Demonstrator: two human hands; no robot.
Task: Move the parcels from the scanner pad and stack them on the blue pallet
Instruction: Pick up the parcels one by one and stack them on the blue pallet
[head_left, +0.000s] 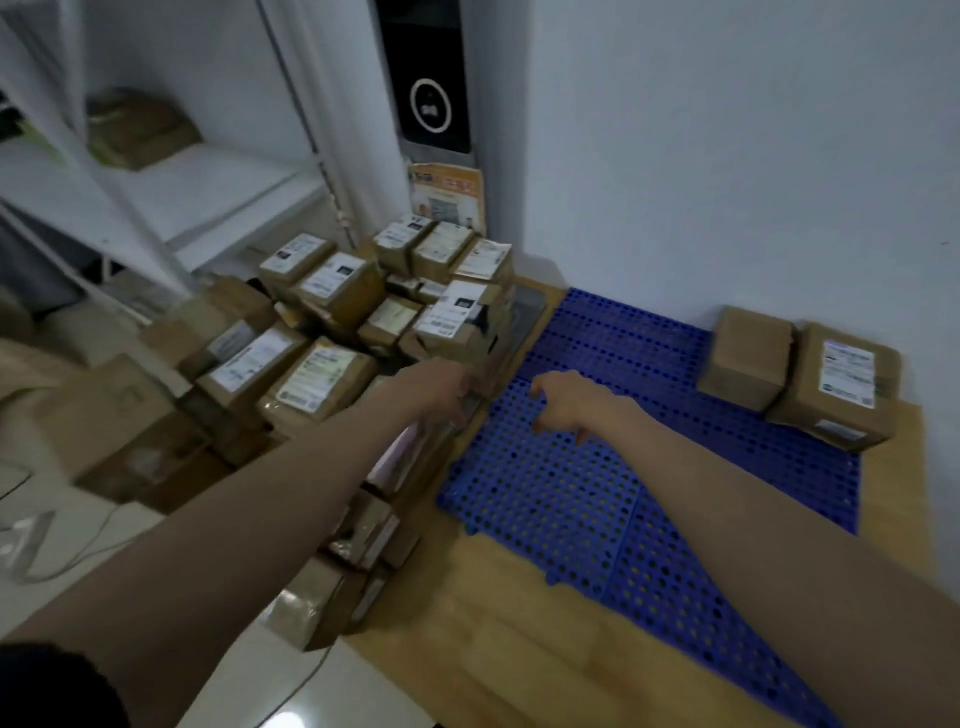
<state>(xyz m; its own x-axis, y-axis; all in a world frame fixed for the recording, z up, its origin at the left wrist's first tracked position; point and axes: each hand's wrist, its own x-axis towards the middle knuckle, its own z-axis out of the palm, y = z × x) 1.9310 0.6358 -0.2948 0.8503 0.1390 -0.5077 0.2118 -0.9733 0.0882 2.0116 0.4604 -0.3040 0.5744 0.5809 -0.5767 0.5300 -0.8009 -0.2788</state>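
The left hand (441, 387) reaches to the pile of parcels (332, 322) at left; its grip cannot be told. The right hand (563, 402) hangs relaxed, holding nothing, over the blue pallet (571, 493). Two parcels (795, 374) sit on its far right corner.

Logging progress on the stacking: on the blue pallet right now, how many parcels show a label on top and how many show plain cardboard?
Parcels on the blue pallet:
Labelled parcel: 1
Plain parcel: 1
Total: 2
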